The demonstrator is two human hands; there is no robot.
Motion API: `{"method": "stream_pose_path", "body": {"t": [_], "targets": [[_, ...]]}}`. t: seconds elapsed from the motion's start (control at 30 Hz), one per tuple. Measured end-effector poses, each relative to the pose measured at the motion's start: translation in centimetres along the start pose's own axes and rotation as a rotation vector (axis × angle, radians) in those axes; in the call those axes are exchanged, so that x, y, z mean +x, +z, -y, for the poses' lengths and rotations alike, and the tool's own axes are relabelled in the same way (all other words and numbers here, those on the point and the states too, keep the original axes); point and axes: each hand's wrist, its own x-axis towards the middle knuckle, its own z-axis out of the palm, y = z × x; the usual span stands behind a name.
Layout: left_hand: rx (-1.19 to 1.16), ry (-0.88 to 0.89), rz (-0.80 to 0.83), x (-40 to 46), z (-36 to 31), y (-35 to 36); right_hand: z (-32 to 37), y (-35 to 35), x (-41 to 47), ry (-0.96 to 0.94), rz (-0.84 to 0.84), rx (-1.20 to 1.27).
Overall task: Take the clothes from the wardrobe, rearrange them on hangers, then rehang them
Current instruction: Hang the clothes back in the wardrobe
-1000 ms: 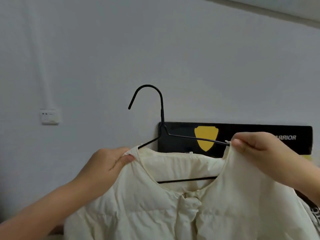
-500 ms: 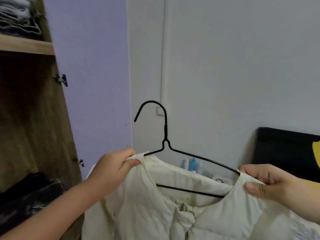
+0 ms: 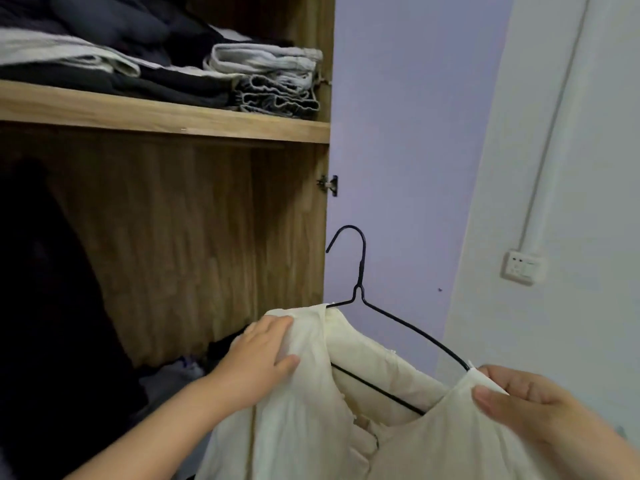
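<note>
Single head view, close above hands, faces forward into open wardrobe (image 3: pixel 287 216); wall (image 3: pixel 571 168) at right.

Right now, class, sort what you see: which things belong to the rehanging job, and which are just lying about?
Part of the job:
- cream jacket, gripped at both shoulders
- black wire hanger inside it
- left hand and right hand
- wardrobe, open

Just lying about:
- folded clothes on the upper shelf
- wall socket
- white cable duct above it
</note>
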Motion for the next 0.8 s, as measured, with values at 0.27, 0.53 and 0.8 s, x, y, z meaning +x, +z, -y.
{"method": "stream_pose_path", "body": {"t": [0.27, 0.53, 0.8], "targets": [[0.005, -0.305, -0.233, 2.0, 7.6, -1.8, 3.1, 4.9, 11.9, -0.022, 0.333, 0.113], [0.090, -0.618, -0.492, 0.7, 14.6, -5.8, 5.8, 13.9, 20.9, 0.000, 0.460, 0.049], [0.079, -0.799, -0.735, 3.3, 24.8, -12.4, 8.5, 25.1, 28.5, -0.161, 0.377, -0.020]]}}
